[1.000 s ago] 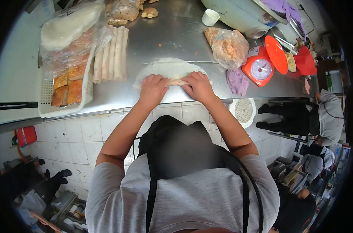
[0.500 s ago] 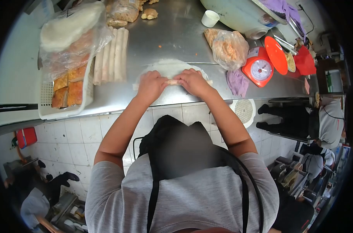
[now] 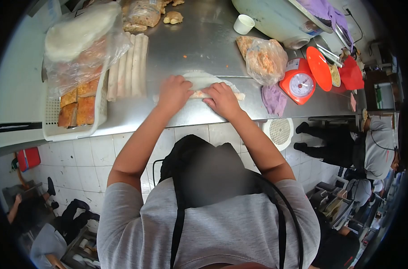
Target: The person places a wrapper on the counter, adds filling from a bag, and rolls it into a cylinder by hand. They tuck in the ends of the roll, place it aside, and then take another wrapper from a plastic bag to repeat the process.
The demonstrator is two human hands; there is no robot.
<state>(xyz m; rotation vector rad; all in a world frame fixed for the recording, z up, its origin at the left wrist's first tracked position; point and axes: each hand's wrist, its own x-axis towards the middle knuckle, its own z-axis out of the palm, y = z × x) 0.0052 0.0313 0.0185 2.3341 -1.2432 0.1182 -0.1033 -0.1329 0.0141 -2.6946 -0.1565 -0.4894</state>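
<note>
A thin white wrapper sheet [image 3: 199, 80] lies on the steel counter, its near edge folded into a roll [image 3: 198, 94] around orange-flecked filling. My left hand [image 3: 174, 93] curls over the left part of the roll, fingers closed on it. On the right part, my right hand [image 3: 222, 98] presses its fingers over the roll with the thumb on the near side. The roll's right end [image 3: 240, 96] sticks out past my right hand. Left of my hands, several finished long white rolls [image 3: 134, 67] lie side by side.
A white basket [image 3: 103, 105] holds browned square pieces [image 3: 77, 114] and a bag with stacked wrappers [image 3: 80, 31]. On the right are a bag of orange filling [image 3: 266, 60], a purple cloth [image 3: 274, 98], a red scale [image 3: 299, 85] and a white cup [image 3: 244, 24]. Other people stand behind on both sides.
My left hand has shifted slightly along the roll, and my hands are a little farther apart. More of the roll with its filling shows between them. People behind have moved.
</note>
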